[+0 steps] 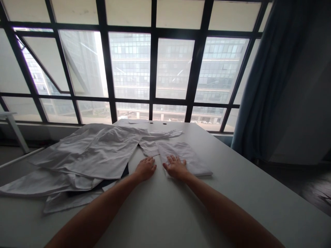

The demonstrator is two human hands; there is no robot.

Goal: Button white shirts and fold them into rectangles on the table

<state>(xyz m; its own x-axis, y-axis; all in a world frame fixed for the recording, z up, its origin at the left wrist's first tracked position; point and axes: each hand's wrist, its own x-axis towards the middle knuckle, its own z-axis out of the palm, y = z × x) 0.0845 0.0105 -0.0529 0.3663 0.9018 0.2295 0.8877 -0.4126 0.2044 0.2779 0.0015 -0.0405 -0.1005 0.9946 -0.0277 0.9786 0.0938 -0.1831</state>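
My right hand lies flat with spread fingers on the left part of a folded white garment. My left hand rests on the white table just left of that folded piece, palm down, its fingers stretched forward and nothing seen in it. Beside it on the left spreads a heap of loose white garments, which look like shirts with sleeves. A strip of dark cloth shows from under the heap. One white sleeve end reaches from the heap to the folded garment's edge.
Large black-framed windows stand behind the table, with one pane tilted open at the left. A blue curtain hangs at the right. Another white table's leg shows at far left. Two dark holes mark the table's far end.
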